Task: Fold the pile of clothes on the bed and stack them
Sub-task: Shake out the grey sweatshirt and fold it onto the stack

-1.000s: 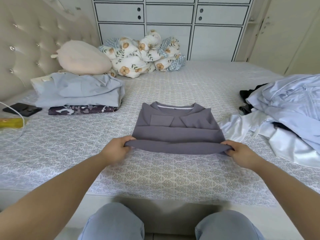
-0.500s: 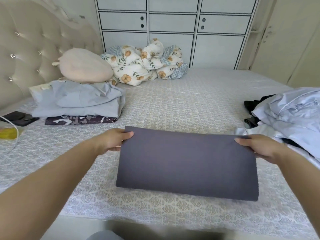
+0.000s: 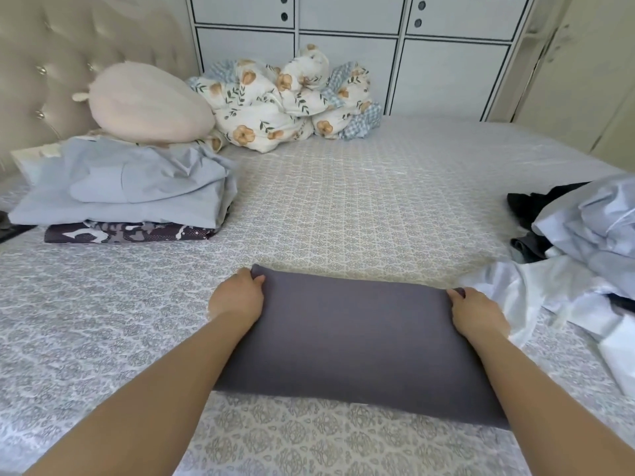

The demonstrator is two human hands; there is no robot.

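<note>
Head view: left hand [image 3: 236, 300] and right hand [image 3: 476, 312] pinch grey garment [image 3: 360, 341] corners; uneven lift toward ten-o'clock stack [image 3: 127, 197] risks unfolding.

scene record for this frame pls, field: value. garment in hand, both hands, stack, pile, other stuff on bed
garment: grey garment, folded to a flat rectangle on the bed
left hand: left hand grips the far left corner
right hand: right hand grips the far right corner
stack: folded stack at far left, light blue pieces over a dark patterned one
pile: unfolded pile at right, pale blue, white and black
other: pink pillow, floral quilt near the headboard
</note>
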